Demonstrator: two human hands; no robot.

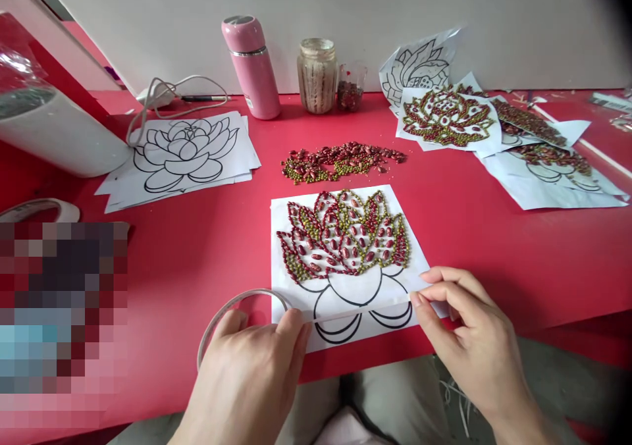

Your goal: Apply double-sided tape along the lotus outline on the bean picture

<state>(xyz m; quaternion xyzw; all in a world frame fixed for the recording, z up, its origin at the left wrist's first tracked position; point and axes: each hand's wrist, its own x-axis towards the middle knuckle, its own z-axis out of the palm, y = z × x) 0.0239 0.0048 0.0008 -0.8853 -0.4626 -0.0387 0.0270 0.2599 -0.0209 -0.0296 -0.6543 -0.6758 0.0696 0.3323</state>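
A sheet with a lotus drawing point(355, 293) lies in front of me on the red table; red beans and green beans point(340, 234) cover its upper petals, while the lower petals are bare outlines. My left hand point(251, 359) grips a roll of tape point(212, 320) at the sheet's lower left. From it a narrow strip of tape point(363, 312) stretches taut across the bare petals. The strip's other end is pinched between thumb and finger of my right hand point(464, 326), at the sheet's right edge. Whether the strip touches the paper I cannot tell.
Loose beans point(345, 160) lie behind the sheet. Blank lotus drawings point(182, 155) are stacked at left, finished bean pictures point(449, 119) at right. A pink thermos point(254, 70), a glass jar point(317, 76) and a small cup of beans point(351, 93) stand along the wall. Another tape roll point(64, 209) lies far left.
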